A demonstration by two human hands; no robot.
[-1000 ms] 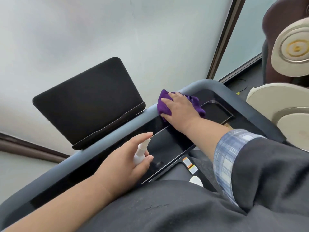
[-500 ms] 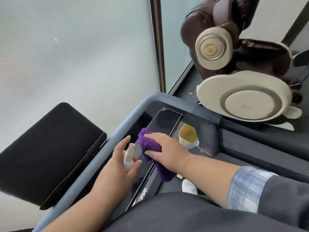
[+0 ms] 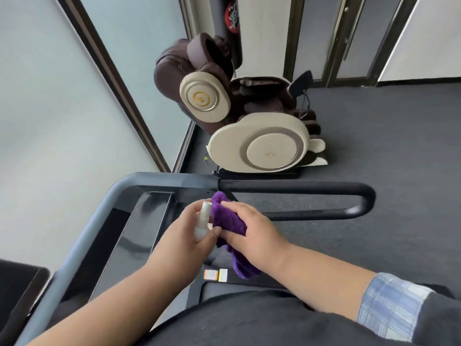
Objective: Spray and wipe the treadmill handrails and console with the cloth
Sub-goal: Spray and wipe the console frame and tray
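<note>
Left hand: curled round a small white plastic spray bottle, thumb across its lower body, nozzle end up and almost touching the cloth.
Right hand: pinching a bunched purple microfibre cloth between fingers and thumb; loose tail of cloth hanging below the palm.
Cloth position: lifted clear of the glossy black treadmill console panel, held in the air above the console's right edge, just short of the right-hand black loop handrail.
Change over the last second: cloth gone from pressing flat on the console's far right corner to drawn back towards the body and raised against the bottle; head turned right, bringing the loop handrail into full sight.
Meaning for the task: console pass probably finished or paused; likely a fresh spray onto the cloth next, then the right handrail.
Grey tubular frame: running along the console's far edge and bending at its far right corner, no hand on it.
Nearby: brown and cream massage chair on the dark floor beyond the handrail; two small warning stickers at the console's near edge.
Risk: spray drifting onto the console screen rather than the cloth.
</note>
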